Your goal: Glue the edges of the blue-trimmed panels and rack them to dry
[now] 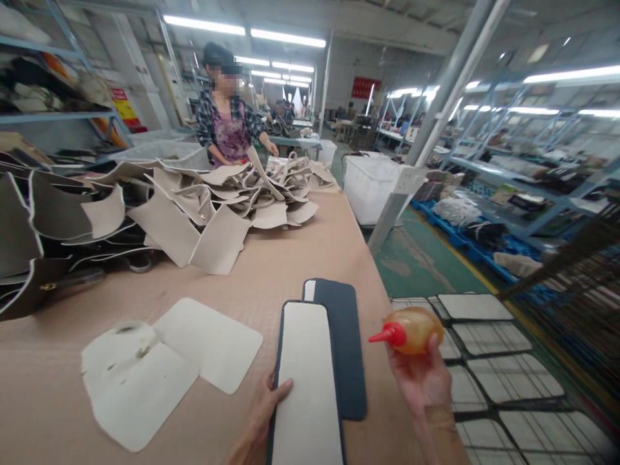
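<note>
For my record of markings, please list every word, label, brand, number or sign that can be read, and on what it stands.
No text is readable.
Red-and-yellow rectangular sign, left background: marks too small and blurred.
Red rectangular banner, far wall: marks too small and blurred.
Amber rounded bottle with red pointed nozzle, in the right hand: no lettering visible.
Dark-edged cream oblong panel, in the left hand: no lettering visible.

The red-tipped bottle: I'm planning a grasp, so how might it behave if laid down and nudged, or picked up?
The red-tipped bottle would probably roll, given its rounded body, perhaps curving toward its narrow red nozzle. Gripped, it may give a little: the translucent body looks like soft plastic.
</note>
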`<state>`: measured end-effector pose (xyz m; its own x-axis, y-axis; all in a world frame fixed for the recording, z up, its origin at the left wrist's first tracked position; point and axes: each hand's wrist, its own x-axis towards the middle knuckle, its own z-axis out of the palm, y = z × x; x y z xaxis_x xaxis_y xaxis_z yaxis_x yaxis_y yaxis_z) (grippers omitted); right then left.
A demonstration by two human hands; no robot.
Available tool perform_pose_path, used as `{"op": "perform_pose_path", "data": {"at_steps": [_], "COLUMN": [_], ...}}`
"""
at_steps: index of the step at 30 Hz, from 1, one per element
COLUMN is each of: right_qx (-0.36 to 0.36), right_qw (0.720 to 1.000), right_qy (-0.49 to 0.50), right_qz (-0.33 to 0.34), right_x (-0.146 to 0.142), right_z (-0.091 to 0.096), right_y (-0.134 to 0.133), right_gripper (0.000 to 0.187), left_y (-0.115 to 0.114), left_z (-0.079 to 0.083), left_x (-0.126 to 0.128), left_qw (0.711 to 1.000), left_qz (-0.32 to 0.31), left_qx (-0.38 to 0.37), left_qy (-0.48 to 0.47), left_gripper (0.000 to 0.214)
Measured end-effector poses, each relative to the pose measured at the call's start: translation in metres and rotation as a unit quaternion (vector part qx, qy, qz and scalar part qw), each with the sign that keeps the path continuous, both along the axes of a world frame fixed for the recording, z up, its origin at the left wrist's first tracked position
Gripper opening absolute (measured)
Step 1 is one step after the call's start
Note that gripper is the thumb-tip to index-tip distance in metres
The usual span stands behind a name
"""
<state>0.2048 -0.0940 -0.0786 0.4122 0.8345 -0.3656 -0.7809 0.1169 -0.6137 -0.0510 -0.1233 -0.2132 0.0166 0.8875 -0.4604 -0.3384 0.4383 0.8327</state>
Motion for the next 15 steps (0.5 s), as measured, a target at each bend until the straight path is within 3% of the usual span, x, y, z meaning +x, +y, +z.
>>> {"op": "perform_pose_path", "data": {"at_steps": [5,8,11,15], "right_qx": [0.083,0.137,0.196,0.244], "right_qw": [0.993,0.982,0.964,0.942], "right_qy": [-0.080,-0.124,-0.169,-0.218], "right_qz": [-0.041,-0.052,-0.061,-0.077], "right_x": [0.010,0.014,0.017,0.022], "right_z": [0.028,0.045,0.061,0.075], "right_y": [0.013,0.018,0.021,0.021], "right_gripper": [0.059,0.056,0.048,0.042], "left_y": [0.024,0.025,0.017,0.008], "left_z": [0.071,0.108,0.130,0.140], "left_x": [-0.032,-0.042,-0.044,-0.042], "left_qw": [0.999,0.998,0.997,0.996], "left_qz": [-0.012,-0.027,-0.043,-0.057], "left_qx": [-0.002,-0.020,-0.021,-0.016], "left_qy": [-0.048,-0.050,-0.059,-0.072], "left_gripper": [0.083,0.091,0.093,0.097]}}
